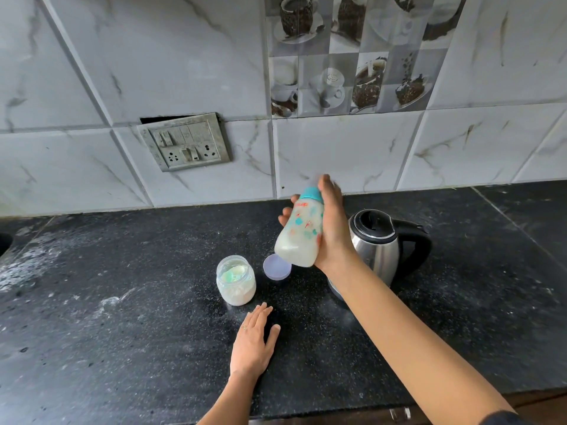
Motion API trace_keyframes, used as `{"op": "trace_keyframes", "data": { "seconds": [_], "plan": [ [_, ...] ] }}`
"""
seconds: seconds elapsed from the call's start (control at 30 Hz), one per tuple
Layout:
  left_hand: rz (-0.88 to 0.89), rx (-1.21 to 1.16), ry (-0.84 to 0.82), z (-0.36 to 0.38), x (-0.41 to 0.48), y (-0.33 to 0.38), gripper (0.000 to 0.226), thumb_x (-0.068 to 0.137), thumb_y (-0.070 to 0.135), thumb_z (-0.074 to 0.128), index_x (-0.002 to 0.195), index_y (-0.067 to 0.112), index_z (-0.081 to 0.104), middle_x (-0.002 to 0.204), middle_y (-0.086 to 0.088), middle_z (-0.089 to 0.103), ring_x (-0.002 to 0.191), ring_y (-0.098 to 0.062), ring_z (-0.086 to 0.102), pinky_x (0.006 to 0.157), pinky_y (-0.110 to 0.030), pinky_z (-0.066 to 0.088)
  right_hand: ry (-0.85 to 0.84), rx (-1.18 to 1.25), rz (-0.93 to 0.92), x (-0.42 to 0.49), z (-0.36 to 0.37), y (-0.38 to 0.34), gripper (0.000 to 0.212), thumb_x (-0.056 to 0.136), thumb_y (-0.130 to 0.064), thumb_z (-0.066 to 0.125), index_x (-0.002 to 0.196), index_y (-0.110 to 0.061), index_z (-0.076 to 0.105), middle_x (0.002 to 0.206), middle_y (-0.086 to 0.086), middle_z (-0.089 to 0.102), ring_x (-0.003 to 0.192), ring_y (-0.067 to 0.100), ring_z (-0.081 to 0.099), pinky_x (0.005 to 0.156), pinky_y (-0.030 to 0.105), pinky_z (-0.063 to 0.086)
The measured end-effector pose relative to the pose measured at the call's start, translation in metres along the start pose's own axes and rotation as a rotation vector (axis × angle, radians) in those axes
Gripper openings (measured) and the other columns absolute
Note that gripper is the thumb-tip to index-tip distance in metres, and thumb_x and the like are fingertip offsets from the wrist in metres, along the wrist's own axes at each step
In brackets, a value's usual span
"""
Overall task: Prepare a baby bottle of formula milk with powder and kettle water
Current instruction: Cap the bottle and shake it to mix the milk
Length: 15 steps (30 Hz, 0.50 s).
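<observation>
Baby bottle (299, 237), fitted with a teal collar (311, 194), is up in the air above the black worktop (122, 302). It is tilted, with its top leaning away toward the tiled wall, just left of the steel kettle (380, 246). The right hand (333, 228) has it in a full grip, with the palm along one side of the body and the fingertips curling round the other. Cloudy white liquid fills the lower part, and the very top is too blurred for me to make out. The left hand (253, 342) lies flat on the worktop with straight fingers, its grip released and holding nothing, near an open powder jar (235, 280). The jar has a pale scoop inside, and its lilac lid (277, 266) lies just beside it. From my distant seat I judge that water and powder are already in and the mixing step is in hand. Next I would want steady shaking with the collar tight, until no lumps show. After that the bottle should go down upright, and the lid should go back on the jar.
</observation>
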State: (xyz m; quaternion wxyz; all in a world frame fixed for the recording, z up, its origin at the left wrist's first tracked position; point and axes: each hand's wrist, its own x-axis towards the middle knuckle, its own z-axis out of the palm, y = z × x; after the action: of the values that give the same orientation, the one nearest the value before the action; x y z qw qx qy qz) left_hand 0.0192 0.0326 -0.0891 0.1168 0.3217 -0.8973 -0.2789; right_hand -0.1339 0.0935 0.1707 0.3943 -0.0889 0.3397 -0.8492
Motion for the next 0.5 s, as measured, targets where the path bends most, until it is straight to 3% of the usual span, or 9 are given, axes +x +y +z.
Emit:
{"op": "trace_keyframes", "data": {
  "seconds": [0.07,0.1,0.23,0.37,0.43,0.5],
  "plan": [
    [-0.001,-0.001,-0.004,0.0,0.0,0.0,0.048,0.097,0.045,0.042,0.141,0.029,0.038,0.152,0.014,0.029,0.142,-0.004,0.019,0.114,-0.018,0.01,-0.12,-0.15,-0.173,-0.002,0.0,0.0,0.023,0.094,-0.039,0.05,0.112,-0.026,0.047,0.08,0.011,0.058,0.054,0.025,0.06,0.057,0.035,0.055],
    [0.001,0.001,-0.004,0.0,0.0,0.0,0.048,0.097,0.045,0.042,0.141,0.028,0.038,0.152,0.014,0.028,0.142,-0.004,0.019,0.114,-0.018,0.01,-0.134,-0.148,-0.175,0.001,0.0,-0.002,0.024,0.094,-0.039,0.049,0.114,-0.026,0.045,0.081,0.012,0.058,0.053,0.025,0.06,0.056,0.035,0.055],
    [-0.002,0.005,-0.009,0.0,0.001,-0.001,0.048,0.097,0.045,0.042,0.141,0.028,0.038,0.151,0.015,0.029,0.142,-0.004,0.02,0.115,-0.02,0.012,0.019,0.227,0.136,0.006,0.004,-0.011,0.044,0.09,-0.052,0.053,0.095,-0.009,0.051,0.072,0.006,0.056,0.053,0.019,0.06,0.056,0.028,0.057],
    [-0.009,-0.01,-0.009,0.001,0.002,-0.002,0.048,0.096,0.046,0.043,0.141,0.029,0.039,0.15,0.017,0.029,0.142,-0.007,0.021,0.116,-0.024,0.016,-0.075,0.133,0.37,-0.001,0.001,-0.003,0.047,0.088,-0.054,0.054,0.087,-0.007,0.054,0.074,0.006,0.058,0.055,0.018,0.063,0.054,0.029,0.058],
    [-0.012,-0.005,-0.012,0.003,0.003,-0.004,0.048,0.096,0.046,0.043,0.141,0.029,0.039,0.151,0.014,0.03,0.142,-0.008,0.022,0.117,-0.025,0.017,-0.085,0.131,0.364,0.003,0.002,-0.004,0.048,0.087,-0.054,0.054,0.088,-0.006,0.054,0.075,0.007,0.058,0.055,0.019,0.063,0.054,0.028,0.058],
    [-0.013,-0.001,-0.019,0.004,0.002,-0.004,0.049,0.096,0.046,0.043,0.141,0.029,0.039,0.152,0.013,0.03,0.142,-0.009,0.022,0.117,-0.025,0.016,0.019,0.246,0.276,0.013,0.001,-0.009,0.049,0.088,-0.054,0.054,0.086,-0.005,0.052,0.072,0.008,0.056,0.053,0.02,0.062,0.052,0.027,0.057]
  ]
}}
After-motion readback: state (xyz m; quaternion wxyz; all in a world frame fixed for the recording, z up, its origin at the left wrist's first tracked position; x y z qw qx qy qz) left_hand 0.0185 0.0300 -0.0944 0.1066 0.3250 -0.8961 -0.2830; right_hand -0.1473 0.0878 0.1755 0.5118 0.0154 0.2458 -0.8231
